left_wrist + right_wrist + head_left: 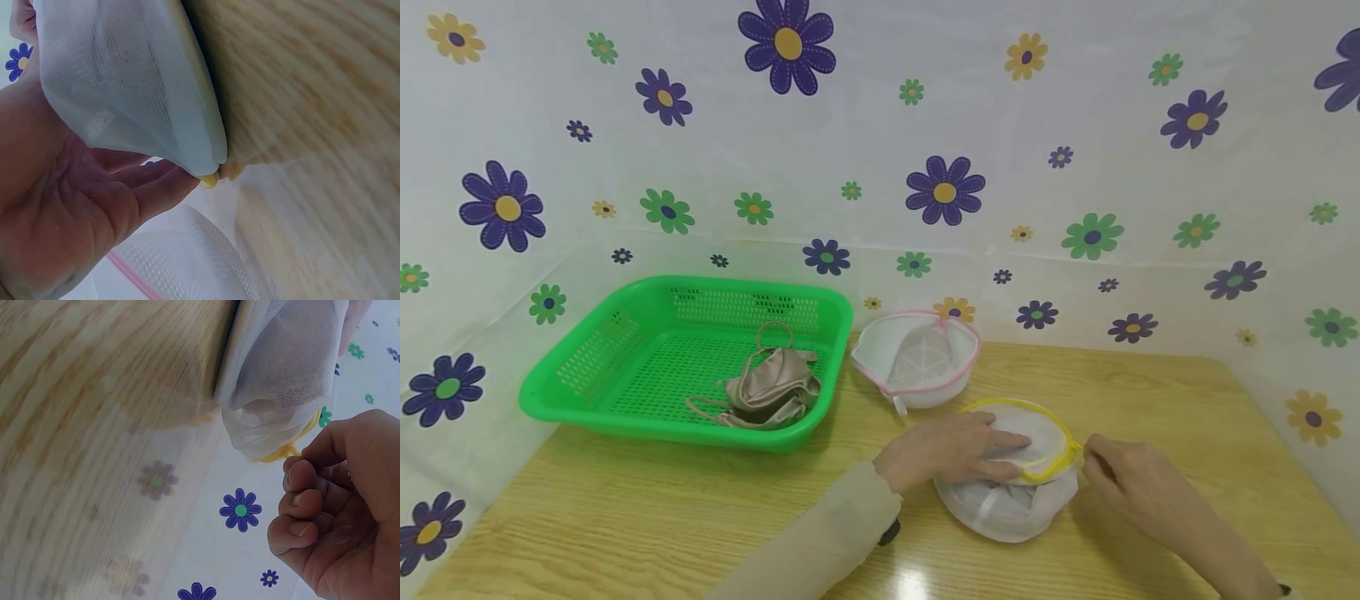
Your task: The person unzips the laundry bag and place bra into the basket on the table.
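A white mesh laundry bag with yellow trim stands on the wooden table, right of centre in the head view. My left hand rests across its top with fingers spread and fairly straight. In the left wrist view, the left fingers lie along the side of the bag. At the bag's right end, my right hand pinches the yellow zipper end between thumb and index finger. The other right fingers are curled in. Whatever is inside the bag cannot be made out.
Behind it sits a second white mesh bag with pink trim, its mouth gaping. A green plastic basket at the left holds a beige satin bra. A flowered sheet hangs behind the table.
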A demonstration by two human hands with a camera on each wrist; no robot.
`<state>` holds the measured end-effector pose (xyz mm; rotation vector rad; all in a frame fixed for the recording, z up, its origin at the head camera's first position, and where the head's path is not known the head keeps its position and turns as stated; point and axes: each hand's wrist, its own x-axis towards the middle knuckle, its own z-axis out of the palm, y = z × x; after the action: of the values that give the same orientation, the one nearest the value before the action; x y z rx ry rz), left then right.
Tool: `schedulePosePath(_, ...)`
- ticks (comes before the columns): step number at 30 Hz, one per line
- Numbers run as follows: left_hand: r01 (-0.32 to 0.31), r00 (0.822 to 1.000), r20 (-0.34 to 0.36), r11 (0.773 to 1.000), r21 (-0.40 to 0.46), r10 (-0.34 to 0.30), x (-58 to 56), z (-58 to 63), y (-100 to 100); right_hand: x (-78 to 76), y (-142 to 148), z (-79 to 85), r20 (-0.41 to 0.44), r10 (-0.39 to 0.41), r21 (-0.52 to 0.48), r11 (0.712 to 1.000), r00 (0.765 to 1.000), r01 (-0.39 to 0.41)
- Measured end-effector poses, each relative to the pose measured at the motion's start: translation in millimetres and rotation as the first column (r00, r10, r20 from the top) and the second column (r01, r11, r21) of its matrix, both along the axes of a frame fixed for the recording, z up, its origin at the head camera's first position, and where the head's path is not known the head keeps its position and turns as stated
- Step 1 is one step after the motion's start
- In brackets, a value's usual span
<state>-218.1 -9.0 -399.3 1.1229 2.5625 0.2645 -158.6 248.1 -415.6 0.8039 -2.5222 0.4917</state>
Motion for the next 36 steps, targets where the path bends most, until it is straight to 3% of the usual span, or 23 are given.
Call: schedulePosePath(36, 0.008, 1.000, -0.025, 1.000, 0.000, -0.008, 0.0, -2.1, 0.4, 10.4, -3.8, 4.7, 0.024, 0.012, -0.046, 0.999, 1.000, -0.011)
